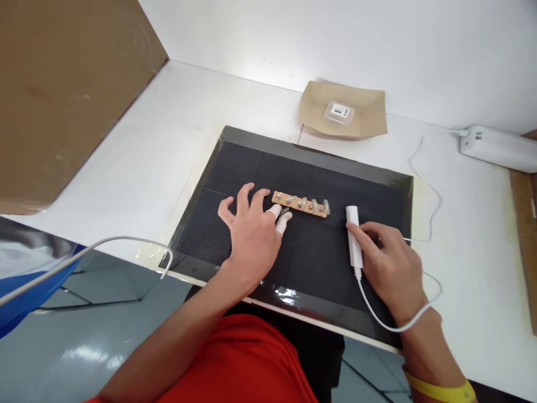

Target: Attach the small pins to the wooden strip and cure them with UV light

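Observation:
My left hand is over the black mat, its thumb and index finger in white finger covers pinched on a small dark piece that looks like a false nail tip. Its other fingers are spread. Just beyond the pinch lies a narrow wooden strip carrying several clear false nail tips, each standing or leaning on it. On the right side of the mat, my right hand grips a slim white corded device, which looks like a handheld nail lamp; its cable leaves the near end.
The black ribbed mat is taped to the white table. Behind it stands a brown paper tray with a small labelled clear box. A white power strip is at right; a cardboard panel rises at left.

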{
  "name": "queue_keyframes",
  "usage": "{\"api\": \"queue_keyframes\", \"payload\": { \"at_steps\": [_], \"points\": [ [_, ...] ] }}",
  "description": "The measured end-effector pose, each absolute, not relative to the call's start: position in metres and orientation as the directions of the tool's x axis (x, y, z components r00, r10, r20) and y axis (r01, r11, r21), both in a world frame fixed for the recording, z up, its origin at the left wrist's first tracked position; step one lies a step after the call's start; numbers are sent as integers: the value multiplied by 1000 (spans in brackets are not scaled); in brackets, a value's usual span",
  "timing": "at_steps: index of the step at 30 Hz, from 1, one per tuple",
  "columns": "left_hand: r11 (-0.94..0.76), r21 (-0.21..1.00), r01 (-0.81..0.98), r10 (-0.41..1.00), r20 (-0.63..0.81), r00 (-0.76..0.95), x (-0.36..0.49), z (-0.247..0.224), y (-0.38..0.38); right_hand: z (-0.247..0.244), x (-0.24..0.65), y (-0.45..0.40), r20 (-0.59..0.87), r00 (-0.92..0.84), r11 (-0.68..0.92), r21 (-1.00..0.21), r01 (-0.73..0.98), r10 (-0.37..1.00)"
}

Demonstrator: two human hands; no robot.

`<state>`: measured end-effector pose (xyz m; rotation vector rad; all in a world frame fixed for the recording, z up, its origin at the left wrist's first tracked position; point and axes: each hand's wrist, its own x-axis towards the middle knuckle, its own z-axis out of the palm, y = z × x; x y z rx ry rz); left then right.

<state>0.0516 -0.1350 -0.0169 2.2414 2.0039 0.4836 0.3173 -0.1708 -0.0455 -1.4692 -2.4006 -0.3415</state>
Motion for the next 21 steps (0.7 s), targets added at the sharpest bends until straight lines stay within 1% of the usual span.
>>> {"api": "queue_keyframes", "payload": {
  "at_steps": [3,6,7,9,10,12,14,15,16,18,20,21],
  "points": [
    [-117,309,944,984,164,69,53,-17,-133,-46,312,-173,396,-413,452,-6,892,820],
    [-118,322,939,985,161,68,54,-17,-131,-45,305,-185,440,-317,402,-113,909,840],
    [-118,327,938,985,158,70,54,-17,-131,-44,302,-190,444,-252,361,-181,915,860],
    [-118,335,935,986,151,71,54,-16,-130,-42,296,-201,393,-66,229,-383,895,917],
    [-119,336,934,986,149,72,55,-16,-130,-41,293,-206,330,46,134,-501,855,943],
    [-123,333,935,985,158,73,55,-16,-131,-40,290,-213,166,253,-64,-708,704,953],
    [-126,330,936,982,174,71,55,-17,-131,-37,291,-217,-26,346,-207,-844,496,938],
    [-125,329,936,981,180,68,55,-17,-131,-35,294,-217,-133,344,-269,-883,386,930],
    [-125,327,937,980,186,66,55,-18,-131,-32,297,-216,-248,312,-339,-898,282,917],
    [-128,318,940,977,202,65,55,-19,-132,-23,306,-214,-479,201,-506,-854,122,855],
    [-134,303,944,968,242,60,55,-22,-132,-14,317,-212,-621,126,-629,-777,31,773],
    [-138,295,945,962,265,58,55,-23,-132,-10,324,-210,-655,102,-659,-752,3,749]
  ]
}}
